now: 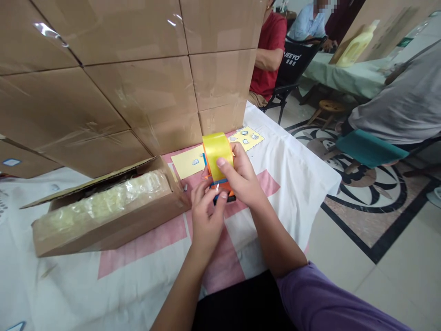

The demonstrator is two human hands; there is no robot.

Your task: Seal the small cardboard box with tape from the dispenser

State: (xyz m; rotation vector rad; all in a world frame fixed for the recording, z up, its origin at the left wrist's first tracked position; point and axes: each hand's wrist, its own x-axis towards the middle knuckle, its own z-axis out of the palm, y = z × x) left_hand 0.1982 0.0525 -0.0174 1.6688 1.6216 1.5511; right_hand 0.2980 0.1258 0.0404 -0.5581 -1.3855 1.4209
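My right hand (243,174) is closed around a tape dispenser (225,187) with an orange and blue frame, holding it above the table. A wide roll of yellow tape (217,149) is mounted on it, and my right thumb presses on the roll. Lower down, my left hand (208,207) pinches at the front end of the dispenser with thumb and fingers, where a strip of tape seems to catch the light. To the left lies an open cardboard box (113,234) with clear plastic-wrapped, pale yellow contents (103,202).
Stacked cardboard boxes (144,92) form a wall behind the table. Yellow printed sheets (184,163) lie on the white and pink tablecloth (279,220). At the right are a person in red (277,34), a black chair (292,62), a yellow bottle (356,46) and a grey-clad person (403,96).
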